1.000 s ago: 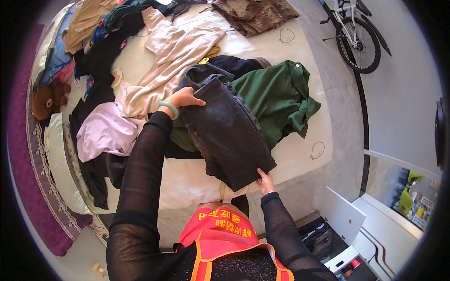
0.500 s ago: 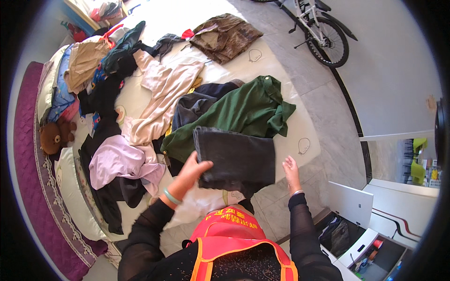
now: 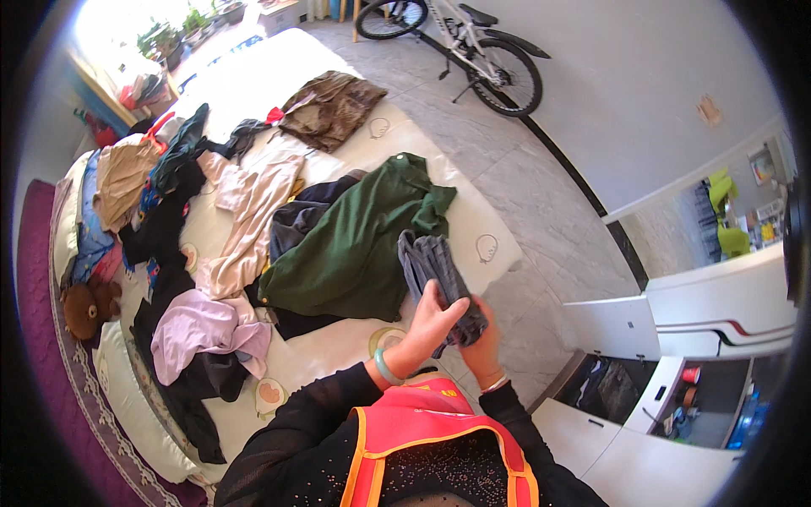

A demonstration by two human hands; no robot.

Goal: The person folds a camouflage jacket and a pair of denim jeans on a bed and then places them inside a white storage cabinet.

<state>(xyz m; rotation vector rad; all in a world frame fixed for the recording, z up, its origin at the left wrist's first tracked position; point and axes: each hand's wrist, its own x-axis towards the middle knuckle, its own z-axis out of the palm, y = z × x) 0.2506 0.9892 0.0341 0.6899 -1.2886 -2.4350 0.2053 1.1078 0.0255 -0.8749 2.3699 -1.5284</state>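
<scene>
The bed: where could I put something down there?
Bare bed shows beyond the brown patterned garment; right of the green garment and held grey garment; between the lilac garment and left sleeve. It's crowded on the left, where clothes heap near the teddy bear.

1. From where I stood, the folded dark garment (image 3: 441,275) hid some of the right hand's (image 3: 483,353) fingers.
2. The green garment (image 3: 363,241) covered much of a black one (image 3: 306,324).
3. The bicycle's front wheel (image 3: 372,34) met the view's top edge, cut off.
4. Oddments (image 3: 681,422) in the drawer (image 3: 718,378) were too small to tell.
</scene>
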